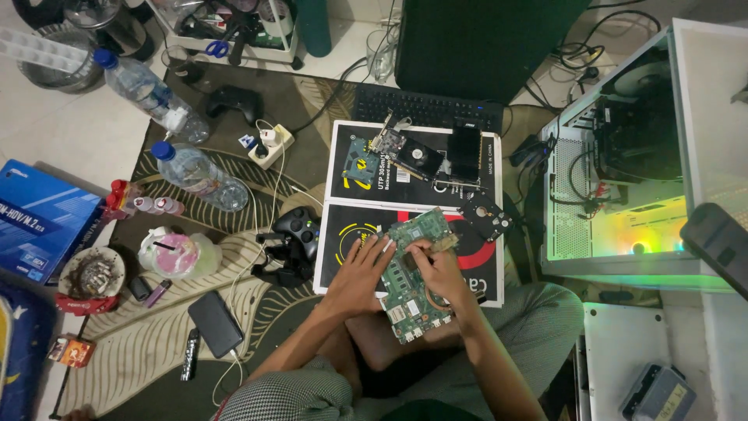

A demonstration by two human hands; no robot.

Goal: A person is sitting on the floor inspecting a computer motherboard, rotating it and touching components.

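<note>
Covering green circuit board [411, 282] (mid hidden): left hand [360, 274], right hand [438, 270].

Home floor, makeshift repair spot: patterned rug [156, 343], open computer case [623, 156], water bottles [195, 175].

circuit board [411, 273] on box [343, 234], gamepad [300, 228] left

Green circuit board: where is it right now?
Head view, centre-low: the green circuit board lies on a black box over the person's lap, under the left hand and right hand, right of the black game controller.
</note>
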